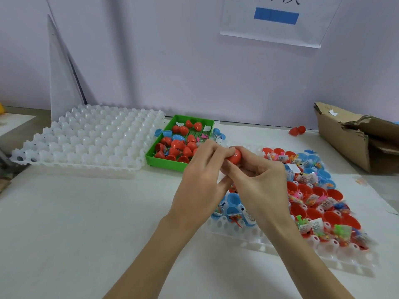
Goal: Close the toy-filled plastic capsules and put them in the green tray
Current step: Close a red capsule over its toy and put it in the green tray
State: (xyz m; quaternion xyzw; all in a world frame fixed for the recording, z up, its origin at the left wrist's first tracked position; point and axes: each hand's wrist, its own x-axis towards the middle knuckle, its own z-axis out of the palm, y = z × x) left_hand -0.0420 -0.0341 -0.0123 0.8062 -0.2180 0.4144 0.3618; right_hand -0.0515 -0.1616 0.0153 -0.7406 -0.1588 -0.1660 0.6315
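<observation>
The white surface point(90, 212) carries an empty white cell rack point(86, 139) at left, the green tray point(166, 164) just beside it, a second rack point(269, 236) holding open capsule halves at right, a torn cardboard box point(345, 134) at far right, and one red capsule point(297, 130) near the box.

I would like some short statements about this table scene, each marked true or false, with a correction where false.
1. Both hands hold a red capsule. True; the left hand and right hand grip it together.
2. The green tray holds only blue capsules. False; most of them are red.
3. The white holder tray left of the green tray is full of capsules. False; its cups look empty.
4. Open red halves with toy packets sit in the tray at the right. True.
5. A cardboard box lies at the far right. True.
</observation>
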